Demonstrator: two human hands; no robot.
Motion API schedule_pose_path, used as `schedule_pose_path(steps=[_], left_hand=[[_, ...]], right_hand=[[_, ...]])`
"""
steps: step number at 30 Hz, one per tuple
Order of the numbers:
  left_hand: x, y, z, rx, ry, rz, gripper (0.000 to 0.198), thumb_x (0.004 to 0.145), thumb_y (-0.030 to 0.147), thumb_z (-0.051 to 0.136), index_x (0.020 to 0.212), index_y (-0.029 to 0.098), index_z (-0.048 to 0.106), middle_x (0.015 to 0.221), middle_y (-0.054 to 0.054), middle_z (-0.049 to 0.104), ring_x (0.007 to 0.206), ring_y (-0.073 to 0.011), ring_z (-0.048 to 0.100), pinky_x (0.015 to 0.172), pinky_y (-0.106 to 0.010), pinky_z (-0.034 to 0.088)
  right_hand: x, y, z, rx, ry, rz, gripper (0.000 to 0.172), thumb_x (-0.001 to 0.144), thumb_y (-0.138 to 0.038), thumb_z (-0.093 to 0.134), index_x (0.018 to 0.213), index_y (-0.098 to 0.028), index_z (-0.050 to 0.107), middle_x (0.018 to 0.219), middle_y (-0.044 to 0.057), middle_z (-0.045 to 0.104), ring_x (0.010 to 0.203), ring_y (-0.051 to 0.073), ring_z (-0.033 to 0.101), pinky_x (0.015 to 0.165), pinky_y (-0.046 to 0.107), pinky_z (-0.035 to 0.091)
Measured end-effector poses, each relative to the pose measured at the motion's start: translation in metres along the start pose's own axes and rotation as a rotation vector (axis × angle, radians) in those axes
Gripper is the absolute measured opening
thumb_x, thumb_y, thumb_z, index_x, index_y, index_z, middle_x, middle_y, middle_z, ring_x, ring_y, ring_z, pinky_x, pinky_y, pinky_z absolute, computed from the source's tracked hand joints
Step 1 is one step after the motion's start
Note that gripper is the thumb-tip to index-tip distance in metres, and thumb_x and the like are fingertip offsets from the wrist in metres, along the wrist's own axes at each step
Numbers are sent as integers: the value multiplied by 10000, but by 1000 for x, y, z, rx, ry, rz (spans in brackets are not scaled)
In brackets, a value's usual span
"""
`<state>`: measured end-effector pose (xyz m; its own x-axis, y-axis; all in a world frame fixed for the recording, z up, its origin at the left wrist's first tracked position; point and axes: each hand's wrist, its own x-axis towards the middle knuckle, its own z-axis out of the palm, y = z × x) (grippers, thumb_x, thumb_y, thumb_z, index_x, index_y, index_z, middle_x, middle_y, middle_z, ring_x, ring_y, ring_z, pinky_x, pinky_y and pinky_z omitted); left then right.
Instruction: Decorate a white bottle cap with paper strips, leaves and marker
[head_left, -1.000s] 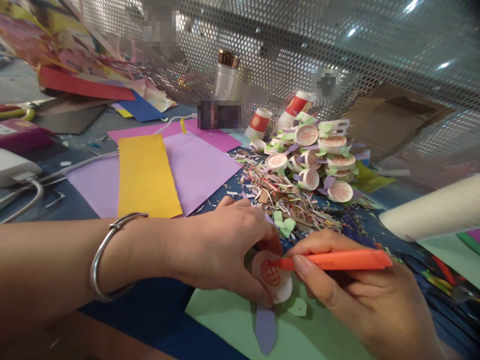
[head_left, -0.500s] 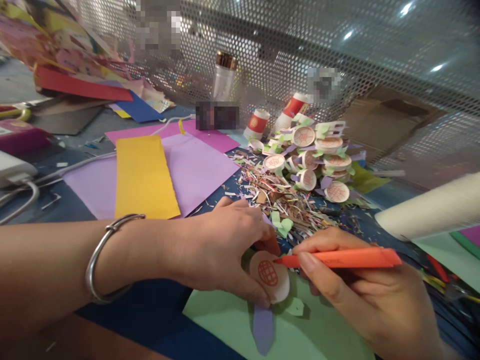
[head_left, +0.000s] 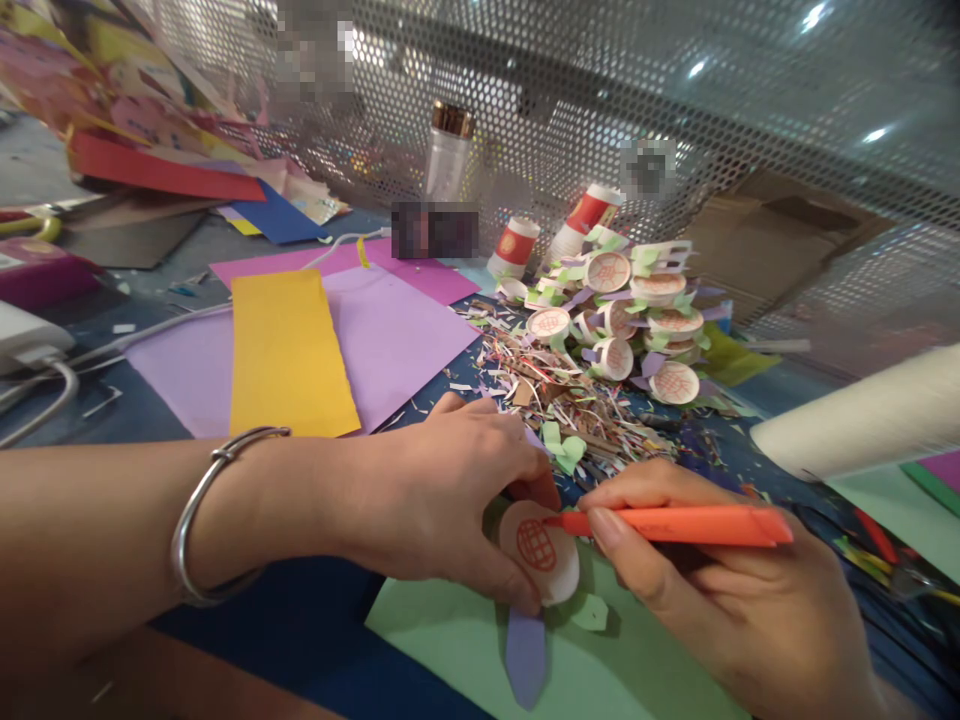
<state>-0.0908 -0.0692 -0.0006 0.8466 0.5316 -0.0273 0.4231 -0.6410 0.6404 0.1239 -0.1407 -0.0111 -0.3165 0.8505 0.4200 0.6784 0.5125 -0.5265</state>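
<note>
A round white paper piece [head_left: 559,575] with a red-orange grid drawn on its top sits over a green sheet [head_left: 637,650]. My left hand [head_left: 457,500], with a silver bangle at the wrist, grips the piece between thumb and fingers. Purple [head_left: 526,660] and light green [head_left: 589,612] paper tabs stick out from under it. An orange pen [head_left: 690,525] is pinched in my right hand [head_left: 735,590], its tip at the upper right edge of the drawn grid.
Many similar round pieces [head_left: 673,382] are stacked behind paper scraps [head_left: 555,400]. Yellow [head_left: 289,350] and lilac [head_left: 405,330] sheets lie at the left. Red-and-white cups [head_left: 514,248], a jar [head_left: 448,155] and a cardboard box [head_left: 780,240] stand farther back. A white roll [head_left: 862,420] is at the right.
The orange pen has shifted slightly left and its back end sits a little lower. My right hand has moved with it. My left hand and the round piece hold their place.
</note>
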Motion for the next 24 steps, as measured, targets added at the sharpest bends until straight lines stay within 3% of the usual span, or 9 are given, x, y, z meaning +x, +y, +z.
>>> schedule_pose_path(steps=[15,24], left_hand=[[0,-2,0,-43,-17,-11,457,679,465,851,1041,216,726,1002,-11,720,966,-228,609,857,-361,403],[0,0,-2,-23,-24,-29,416,692,459,848,1018,231,726,1000,-7,703,983,-228,582,859,-359,392]], right_hand=[[0,-5,-2,-277,-8,-293,144,911,-88,563,905,-227,600,694,-31,720,599,108,686,611,225,519],[-7,-3,-3,-171,-31,-177,137,915,-134,579,875,-264,592,707,-67,689,562,86,644,578,220,488]])
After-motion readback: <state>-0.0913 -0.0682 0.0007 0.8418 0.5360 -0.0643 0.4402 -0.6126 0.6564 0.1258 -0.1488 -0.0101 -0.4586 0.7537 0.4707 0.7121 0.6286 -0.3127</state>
